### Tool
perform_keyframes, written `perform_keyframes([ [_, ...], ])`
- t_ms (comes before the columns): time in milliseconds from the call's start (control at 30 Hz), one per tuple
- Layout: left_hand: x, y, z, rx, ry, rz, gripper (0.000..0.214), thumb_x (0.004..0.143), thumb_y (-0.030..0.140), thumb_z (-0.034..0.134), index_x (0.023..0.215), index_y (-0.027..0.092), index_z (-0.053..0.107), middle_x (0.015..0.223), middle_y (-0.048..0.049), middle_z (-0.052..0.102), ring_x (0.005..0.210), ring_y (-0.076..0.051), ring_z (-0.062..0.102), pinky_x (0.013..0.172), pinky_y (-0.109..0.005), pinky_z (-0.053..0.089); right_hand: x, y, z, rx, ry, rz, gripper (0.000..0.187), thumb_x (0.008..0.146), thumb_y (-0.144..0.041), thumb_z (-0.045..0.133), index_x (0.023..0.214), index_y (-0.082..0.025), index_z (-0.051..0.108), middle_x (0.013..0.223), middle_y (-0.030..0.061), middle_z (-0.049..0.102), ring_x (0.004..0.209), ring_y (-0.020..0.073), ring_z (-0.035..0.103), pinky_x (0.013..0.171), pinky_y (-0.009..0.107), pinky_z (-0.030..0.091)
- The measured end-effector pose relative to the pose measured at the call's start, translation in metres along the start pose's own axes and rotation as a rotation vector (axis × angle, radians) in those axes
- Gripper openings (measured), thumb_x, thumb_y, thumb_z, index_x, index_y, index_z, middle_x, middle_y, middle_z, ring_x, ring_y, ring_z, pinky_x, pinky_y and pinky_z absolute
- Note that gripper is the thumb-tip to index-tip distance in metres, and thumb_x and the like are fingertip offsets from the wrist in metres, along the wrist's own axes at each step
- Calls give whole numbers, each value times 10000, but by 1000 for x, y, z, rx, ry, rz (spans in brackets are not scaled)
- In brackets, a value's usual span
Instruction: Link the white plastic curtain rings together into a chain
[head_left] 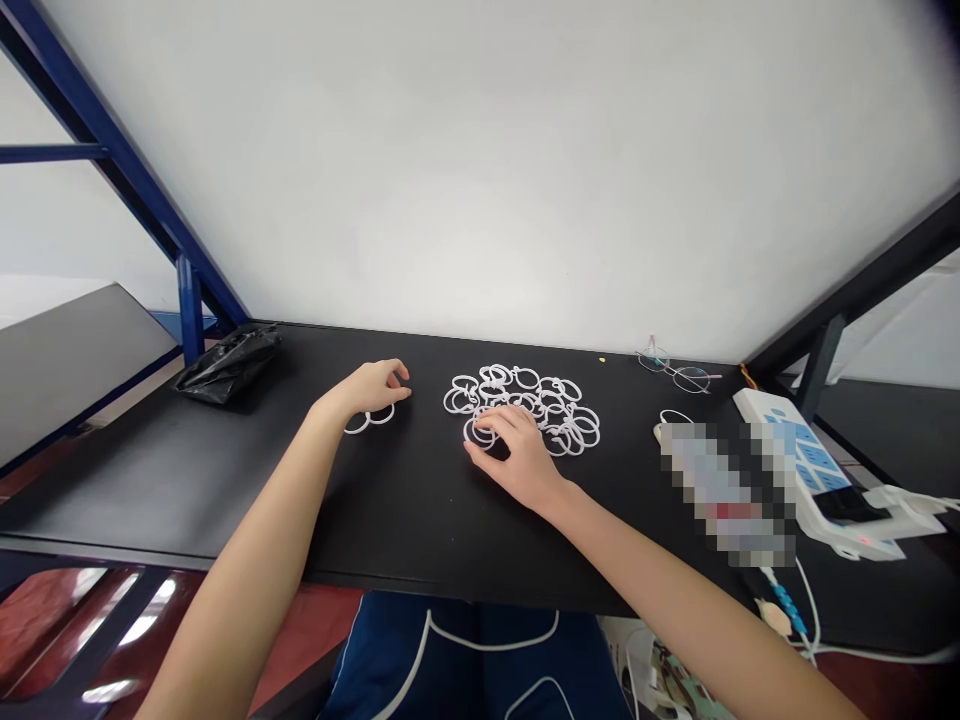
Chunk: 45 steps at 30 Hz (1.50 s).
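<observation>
A pile of white rings with small knobs or hooks lies on the black table. My right hand reaches over the pile's near left side, thumb and fingers apart above a ring. Whether its fingertips touch that ring, I cannot tell. To the left of the pile, my left hand hovers close to the tabletop with thumb and fingers spread and nothing between them. Partly beneath this hand are two white rings, their upper parts hidden by it.
A black plastic bag lies at the far left. Eyeglasses rest near the wall on the right. A blurred-out phone-like object, a white power strip and cables occupy the right side. Blue frame bars slope upward on the left.
</observation>
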<state>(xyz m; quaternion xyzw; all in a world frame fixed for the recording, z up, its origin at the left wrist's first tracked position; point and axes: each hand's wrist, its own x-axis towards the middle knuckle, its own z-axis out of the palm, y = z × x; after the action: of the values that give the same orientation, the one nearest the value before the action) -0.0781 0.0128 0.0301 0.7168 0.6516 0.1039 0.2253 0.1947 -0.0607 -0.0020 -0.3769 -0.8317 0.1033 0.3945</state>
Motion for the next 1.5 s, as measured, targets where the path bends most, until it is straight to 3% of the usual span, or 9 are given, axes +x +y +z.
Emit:
perform_keyframes([
  [133, 0, 14, 7, -29, 102, 74, 258, 816, 387, 554, 981, 194, 600, 883, -45, 701, 791, -196, 660, 705, -279, 499, 1, -1, -1, 56, 59, -14, 116, 836, -255, 657, 941, -232, 612, 956, 52, 686, 938, 232, 634, 897, 426, 482],
  [300, -9, 49, 22, -135, 557, 418, 241, 946, 335, 400, 929, 178, 583, 906, -52, 667, 821, -164, 615, 802, -269, 469, 2, -4, -3, 113, 122, -30, 146, 816, -228, 643, 957, -229, 604, 932, 56, 663, 913, 221, 636, 868, 411, 516],
  [400, -18, 67, 32, -89, 603, 543, 282, 975, 326, 370, 890, 172, 590, 843, -60, 646, 799, -172, 585, 800, -285, 446, 2, -4, -3, 126, 167, -35, 157, 802, -219, 640, 955, -230, 604, 951, 64, 656, 931, 225, 640, 878, 416, 527],
  [633, -27, 84, 42, -299, 388, 623, 310, 963, 377, 433, 799, 167, 592, 688, -10, 591, 636, -127, 518, 652, -252, 414, 3, -2, -3, 117, 215, -35, 182, 791, -195, 638, 962, -244, 598, 1008, 69, 663, 984, 239, 638, 898, 434, 530],
  [800, -28, 89, 46, -518, 97, 551, 410, 897, 450, 544, 617, 153, 583, 592, -4, 584, 580, -112, 526, 579, -228, 415, 4, -1, -3, 90, 255, -4, 200, 801, -180, 635, 987, -251, 611, 1030, 72, 656, 1004, 252, 622, 898, 455, 521],
  [1033, -22, 85, 45, -809, -261, 497, 286, 790, 417, 700, 832, 139, 653, 747, -34, 646, 676, -129, 616, 608, -229, 507, 4, 1, -3, 91, 274, 18, 168, 837, -214, 656, 992, -259, 611, 1031, 67, 656, 1003, 244, 625, 890, 443, 527],
  [1200, -17, 78, 42, -845, -280, 424, 300, 803, 442, 693, 852, 148, 659, 827, -44, 682, 718, -123, 634, 617, -222, 524, 3, 4, -2, 84, 216, 13, 229, 834, -221, 662, 1051, -263, 600, 1097, 70, 664, 1061, 257, 621, 938, 471, 506],
  [1367, -17, 78, 38, -877, -244, 285, 351, 781, 486, 710, 815, 141, 651, 693, -18, 648, 611, -101, 601, 621, -238, 539, 2, 5, -1, 83, 228, 35, 331, 836, -199, 629, 1154, -255, 555, 1099, 70, 659, 1057, 247, 622, 933, 450, 515],
  [1500, -16, 78, 38, -926, -247, 271, 361, 786, 503, 699, 807, 145, 664, 652, 0, 611, 577, -91, 579, 613, -241, 540, 1, 7, 0, 78, 223, 72, 344, 842, -186, 606, 1172, -256, 536, 1090, 74, 645, 1044, 250, 620, 915, 448, 522],
])
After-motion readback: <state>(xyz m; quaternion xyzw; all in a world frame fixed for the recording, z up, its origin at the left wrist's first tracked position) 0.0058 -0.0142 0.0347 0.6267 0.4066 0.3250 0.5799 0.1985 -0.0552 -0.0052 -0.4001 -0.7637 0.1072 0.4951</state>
